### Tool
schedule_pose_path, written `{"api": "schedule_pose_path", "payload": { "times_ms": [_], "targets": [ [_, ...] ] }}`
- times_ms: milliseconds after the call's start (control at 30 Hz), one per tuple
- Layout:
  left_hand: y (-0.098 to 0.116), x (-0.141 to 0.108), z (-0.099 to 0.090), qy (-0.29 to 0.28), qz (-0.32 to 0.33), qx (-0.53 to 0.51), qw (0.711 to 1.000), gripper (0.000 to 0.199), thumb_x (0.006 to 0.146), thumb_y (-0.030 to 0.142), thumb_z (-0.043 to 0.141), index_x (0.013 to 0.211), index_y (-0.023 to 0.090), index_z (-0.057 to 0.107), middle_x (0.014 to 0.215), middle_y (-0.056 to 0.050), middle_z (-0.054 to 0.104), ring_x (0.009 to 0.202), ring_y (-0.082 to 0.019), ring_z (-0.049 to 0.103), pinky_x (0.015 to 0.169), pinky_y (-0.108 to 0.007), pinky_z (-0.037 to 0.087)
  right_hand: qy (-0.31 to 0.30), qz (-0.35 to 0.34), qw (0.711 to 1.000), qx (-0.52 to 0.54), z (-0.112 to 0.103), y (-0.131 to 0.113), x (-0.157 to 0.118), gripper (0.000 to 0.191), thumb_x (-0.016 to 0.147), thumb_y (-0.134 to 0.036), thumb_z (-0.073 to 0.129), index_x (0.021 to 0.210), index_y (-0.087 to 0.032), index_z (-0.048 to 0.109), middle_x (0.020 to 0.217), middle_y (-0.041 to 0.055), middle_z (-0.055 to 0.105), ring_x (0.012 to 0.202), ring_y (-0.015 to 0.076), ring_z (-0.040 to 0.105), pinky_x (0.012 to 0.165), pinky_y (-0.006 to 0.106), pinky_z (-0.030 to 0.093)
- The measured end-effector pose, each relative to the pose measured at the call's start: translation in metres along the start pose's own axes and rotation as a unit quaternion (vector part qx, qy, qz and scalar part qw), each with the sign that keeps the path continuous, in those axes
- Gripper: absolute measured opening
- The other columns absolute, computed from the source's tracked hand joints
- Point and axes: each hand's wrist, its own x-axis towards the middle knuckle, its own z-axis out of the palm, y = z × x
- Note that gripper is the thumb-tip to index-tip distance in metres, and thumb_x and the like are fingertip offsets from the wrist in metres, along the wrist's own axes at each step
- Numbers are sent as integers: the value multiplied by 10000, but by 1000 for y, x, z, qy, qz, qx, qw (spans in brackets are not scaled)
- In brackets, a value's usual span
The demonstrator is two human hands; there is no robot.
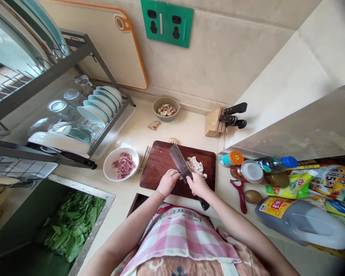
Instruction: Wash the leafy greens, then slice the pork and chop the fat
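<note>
My right hand is wrapped round the black handle of a kitchen knife, whose broad blade points up and left over the dark wooden cutting board. Close against the left side of the blade is my left hand, its fingers curled and pressed down at the board; whatever they hold is hidden. To the right of the blade lies a pile of pale slices, which look like mushroom. A piece of ginger rests at the board's far edge.
Left of the board stands a white bowl of sliced raw meat. Behind are a strainer basket of mushroom pieces and a knife block. A red peeler and large bottle lie right. Leafy greens fill the sink's corner.
</note>
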Motion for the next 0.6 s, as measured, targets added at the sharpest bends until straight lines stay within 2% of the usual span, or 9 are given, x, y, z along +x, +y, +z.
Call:
{"api": "schedule_pose_path", "payload": {
  "times_ms": [67,133,200,267,367,500,600],
  "targets": [
    [7,11,2,8,-41,-13,999,194,864,209,418,818,188,606,885,-37,591,852,-145,513,798,-263,429,12,36,998,59,-9,16,-15,280,861,-356,322,878,-166,528,490,-40,507,337,80,461,394,180,368],
    [16,25,2,11,-83,-40,996,204,867,209,401,813,188,596,893,-36,586,847,-140,527,778,-249,432,43,44,994,91,-21,30,-31,306,856,-410,307,860,-178,508,483,-50,484,322,82,447,366,181,340],
    [24,38,-1,-7,-106,-66,992,197,864,201,390,830,188,584,887,-35,583,830,-138,539,751,-241,436,77,26,994,70,-35,40,-44,307,850,-420,309,847,-184,506,510,-34,510,367,95,476,400,192,351],
    [27,45,-7,-31,-106,-84,990,179,850,195,397,841,190,576,857,-32,590,808,-146,548,735,-249,437,106,-8,994,1,-45,45,-56,286,845,-389,316,827,-188,518,549,-7,547,445,114,514,458,206,362],
    [18,47,-20,-18,-113,-115,987,167,820,174,415,862,195,576,860,-31,613,825,-156,559,765,-266,431,134,-59,984,-98,-50,51,-70,223,827,-315,341,834,-196,529,632,15,595,558,138,551,526,224,365],
    [-10,45,-40,23,-195,-207,958,168,789,210,443,898,182,568,852,-27,633,782,-147,584,744,-263,451,148,-121,975,-113,-41,63,-83,211,788,-244,409,975,-220,504,860,21,630,744,152,590,643,239,401],
    [-21,47,-54,36,-234,-244,940,162,765,256,481,868,166,568,836,-26,635,755,-146,591,717,-257,462,147,-155,967,-136,-30,69,-86,208,766,-196,445,959,-232,512,895,19,610,796,158,580,673,250,404]
  ]
}}
